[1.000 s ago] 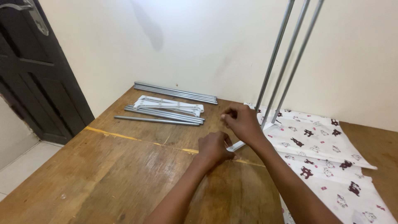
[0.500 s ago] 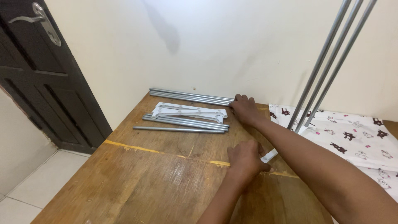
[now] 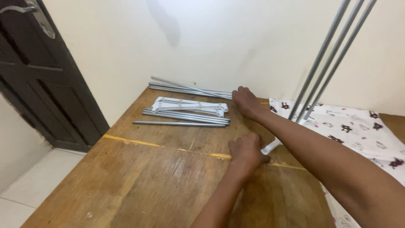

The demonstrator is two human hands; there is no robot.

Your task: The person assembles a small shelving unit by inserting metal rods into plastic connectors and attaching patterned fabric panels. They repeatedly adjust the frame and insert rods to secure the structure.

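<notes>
The left hand (image 3: 246,152) sits curled on the tabletop (image 3: 139,181), fingers closed around the white foot (image 3: 270,147) of a frame whose three rods (image 3: 325,55) rise slanting up to its right. The grip looks meant to pin that foot down so the standing rods do not slide or tip while the other arm stretches away.

The right hand (image 3: 245,101) reaches well beyond the left one, toward the wall. It lies palm down, fingers loosely bent and partly open, with its fingertips at the near end of the long rods (image 3: 190,90) lying along the wall's foot. Whether it has closed on one yet, I cannot tell; it touches them at most.

Just left of the right hand lie a white bracket (image 3: 190,105) and more loose rods (image 3: 181,119), laid parallel in a tidy bundle, kept together within easy reach. To the right of both hands a patterned cloth (image 3: 358,131) spreads flat under the frame.
</notes>
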